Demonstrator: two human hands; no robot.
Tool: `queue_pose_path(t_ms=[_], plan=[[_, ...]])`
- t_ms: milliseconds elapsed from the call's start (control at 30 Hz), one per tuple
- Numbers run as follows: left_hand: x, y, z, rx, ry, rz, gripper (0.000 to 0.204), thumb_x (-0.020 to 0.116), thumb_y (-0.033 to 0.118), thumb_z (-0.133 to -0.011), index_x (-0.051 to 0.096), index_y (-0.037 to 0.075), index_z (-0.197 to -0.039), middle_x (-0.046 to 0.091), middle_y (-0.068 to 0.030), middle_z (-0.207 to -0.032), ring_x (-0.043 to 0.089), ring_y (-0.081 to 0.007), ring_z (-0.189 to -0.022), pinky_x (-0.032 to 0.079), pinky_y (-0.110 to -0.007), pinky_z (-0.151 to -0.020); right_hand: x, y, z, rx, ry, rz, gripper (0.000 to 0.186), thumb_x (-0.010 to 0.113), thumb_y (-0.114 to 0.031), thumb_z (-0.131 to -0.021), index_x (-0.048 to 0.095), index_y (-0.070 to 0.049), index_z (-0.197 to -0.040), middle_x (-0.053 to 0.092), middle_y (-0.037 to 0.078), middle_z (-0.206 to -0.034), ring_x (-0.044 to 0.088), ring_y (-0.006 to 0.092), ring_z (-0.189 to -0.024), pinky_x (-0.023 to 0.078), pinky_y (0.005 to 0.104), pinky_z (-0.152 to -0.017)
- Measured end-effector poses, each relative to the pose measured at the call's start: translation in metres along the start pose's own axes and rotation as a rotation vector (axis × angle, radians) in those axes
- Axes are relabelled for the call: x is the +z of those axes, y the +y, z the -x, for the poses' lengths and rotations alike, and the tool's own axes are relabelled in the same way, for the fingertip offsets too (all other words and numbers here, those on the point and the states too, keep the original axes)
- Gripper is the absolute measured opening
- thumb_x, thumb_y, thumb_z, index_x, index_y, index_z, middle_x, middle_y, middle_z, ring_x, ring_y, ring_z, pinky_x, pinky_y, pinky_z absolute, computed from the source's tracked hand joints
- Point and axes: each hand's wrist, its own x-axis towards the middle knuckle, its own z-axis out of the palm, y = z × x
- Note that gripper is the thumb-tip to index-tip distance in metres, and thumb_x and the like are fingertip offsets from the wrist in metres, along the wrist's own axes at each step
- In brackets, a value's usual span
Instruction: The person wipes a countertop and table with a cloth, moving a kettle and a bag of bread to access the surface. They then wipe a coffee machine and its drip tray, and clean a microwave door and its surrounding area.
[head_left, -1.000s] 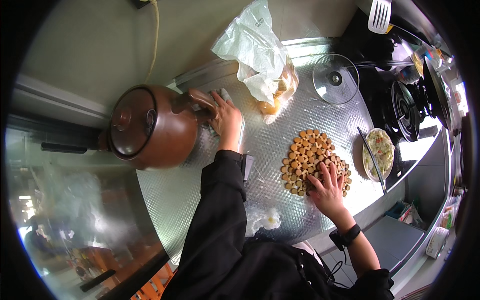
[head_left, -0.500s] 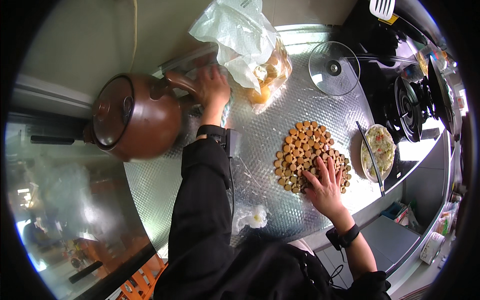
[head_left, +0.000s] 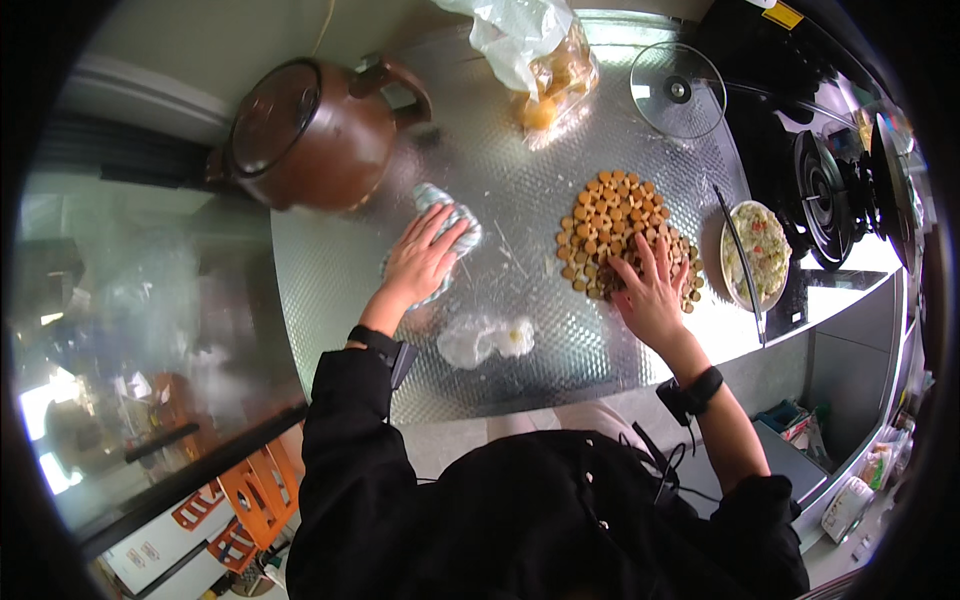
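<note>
My left hand (head_left: 420, 258) lies flat with fingers stretched over a pale checked cloth (head_left: 435, 200) on the metal-covered counter (head_left: 500, 390). Beyond it stands a brown lidded clay pot (head_left: 300, 140) with a side handle. My right hand (head_left: 650, 285) rests with fingers spread on a mat of several small round tan pieces (head_left: 610, 210). Just right of that mat is a bowl of pale chopped food (head_left: 752, 250) with a dark stick-like utensil (head_left: 745, 275) across it. A crumpled whitish wad (head_left: 470, 340) lies near the front, between my hands.
A bag of yellowish items (head_left: 550, 90) and a glass lid (head_left: 655, 100) are at the back. A black stove (head_left: 825, 200) lines the right, a glass panel (head_left: 130, 320) the left. An orange chair (head_left: 255, 490) stands low at lower left.
My left hand has left the pot's handle area and come toward the front with the cloth beneath it. My right hand stays on the mat. The whole view has shifted.
</note>
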Motion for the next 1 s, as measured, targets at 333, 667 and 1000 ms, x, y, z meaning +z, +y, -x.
queue_pose_path(t_ms=[333,667,1000], plan=[[-0.010,0.039,0.200,-0.551,0.180,-0.119,0.048,0.048,0.013,-0.086,0.044,0.008,-0.133,0.035,-0.0141,-0.142,0.032,-0.0347,-0.131,0.027,-0.044,-0.107,0.014,-0.116,0.002,-0.814,-0.106,-0.056,0.044,0.059,-0.034,-0.085,0.050,-0.022,-0.126,0.037,0.011,-0.137,0.026,0.0300,-0.132,0.009,0.0701,-0.104],[0.019,0.024,0.157,-0.742,0.290,-0.209,0.049,0.047,0.015,-0.089,0.038,0.005,-0.136,0.033,-0.0195,-0.142,0.028,-0.0383,-0.133,0.025,-0.045,-0.108,-0.014,-0.057,0.026,-0.513,0.256,-0.367,0.011,0.065,-0.013,-0.076,0.065,-0.014,-0.087,0.063,-0.001,-0.082,0.055,0.0179,-0.097,0.026,0.0565,-0.101],[0.037,0.028,0.035,-0.337,0.295,-0.174,0.045,0.051,0.018,-0.088,0.045,0.006,-0.131,0.037,-0.0155,-0.140,0.033,-0.0342,-0.131,0.029,-0.043,-0.107,-0.031,0.058,0.010,0.084,0.396,-0.264,0.037,0.060,-0.018,-0.084,0.056,-0.012,-0.120,0.050,0.019,-0.128,0.044,0.0354,-0.121,0.033,0.0454,-0.101]])
